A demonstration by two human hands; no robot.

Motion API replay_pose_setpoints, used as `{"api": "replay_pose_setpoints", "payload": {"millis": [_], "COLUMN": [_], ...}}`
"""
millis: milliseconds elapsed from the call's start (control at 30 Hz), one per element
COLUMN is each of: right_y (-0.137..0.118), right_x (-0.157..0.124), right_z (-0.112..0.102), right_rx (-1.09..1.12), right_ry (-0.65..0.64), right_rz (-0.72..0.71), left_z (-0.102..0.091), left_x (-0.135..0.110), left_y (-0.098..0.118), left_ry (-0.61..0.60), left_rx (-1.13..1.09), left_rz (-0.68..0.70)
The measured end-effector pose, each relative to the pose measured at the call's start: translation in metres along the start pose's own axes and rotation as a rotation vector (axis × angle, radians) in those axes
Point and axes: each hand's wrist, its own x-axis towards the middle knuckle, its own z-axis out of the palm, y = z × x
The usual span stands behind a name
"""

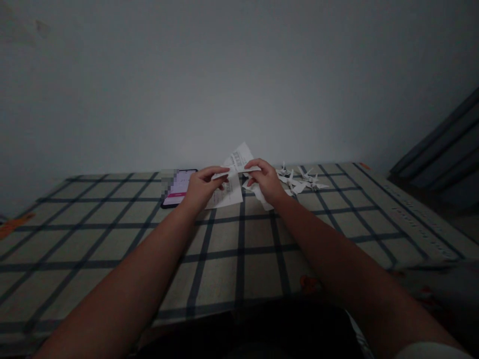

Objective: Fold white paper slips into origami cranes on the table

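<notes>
Between my two hands a printed sheet of paper (238,158), partly folded, is held up above the table. My left hand (205,185) pinches its left edge between thumb and fingers. On the right edge, my right hand (266,179) has its fingers closed around the fold. Beneath them lies another printed paper (230,193), flat on the cloth. A crumpled or loosely folded white paper (262,197) rests under my right hand, partly hidden by it. Several folded paper cranes (292,180) sit just right of that hand.
A phone (181,187) with a lit screen lies left of my left hand. The table wears a checked cloth (123,234), and a pale wall (239,75) stands directly behind it. Dark slanted panels (445,134) rise at the far right.
</notes>
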Motion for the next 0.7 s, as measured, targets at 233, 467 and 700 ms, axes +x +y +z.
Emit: {"api": "replay_pose_setpoints", "payload": {"millis": [233, 467, 700], "right_y": [0.003, 0.008, 0.003], "right_x": [0.002, 0.005, 0.003], "right_z": [-0.001, 0.0, 0.0], "right_rx": [-0.082, 0.003, 0.021], "right_ry": [0.057, 0.11, 0.072], "right_rz": [0.015, 0.051, 0.07], "left_z": [-0.001, 0.003, 0.008], "left_x": [0.001, 0.003, 0.001], "left_y": [-0.006, -0.011, -0.015], "left_ry": [0.062, -0.034, -0.107], "left_rx": [0.066, -0.078, -0.224], "left_rz": [-0.056, -0.172, -0.411]}}
